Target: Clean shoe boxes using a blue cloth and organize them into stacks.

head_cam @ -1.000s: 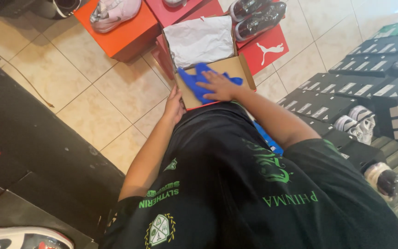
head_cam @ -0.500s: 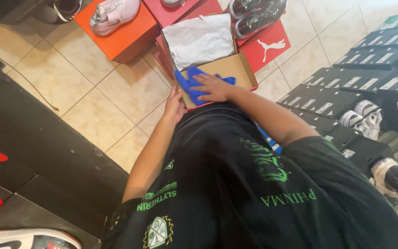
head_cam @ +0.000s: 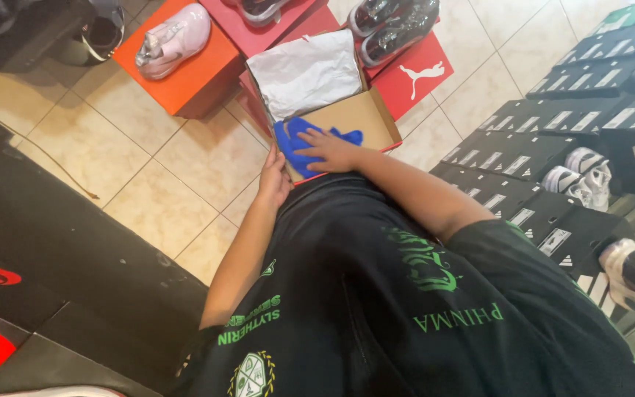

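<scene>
An open shoe box (head_cam: pixel 365 114) with a bare cardboard inside lies on the tiled floor in front of me. White tissue paper (head_cam: pixel 306 70) fills its far half. A blue cloth (head_cam: pixel 292 147) lies in the near half. My right hand (head_cam: pixel 332 151) rests flat on the cloth, fingers spread, pressing it down. My left hand (head_cam: pixel 273 180) holds the box's near left corner from outside. My black shirt with green print fills the lower part of the view.
An orange box (head_cam: pixel 192 81) carries a pink shoe (head_cam: pixel 174 44). Red boxes (head_cam: pixel 413 73) behind hold dark shoes (head_cam: pixel 395 22). Black shoe boxes (head_cam: pixel 553 147) are stacked on the right with white sneakers (head_cam: pixel 578 180). A black mat (head_cam: pixel 53 242) lies on the left.
My right hand stays on the blue cloth and has slid slightly toward the box's near left corner. My left hand keeps its hold on the box.
</scene>
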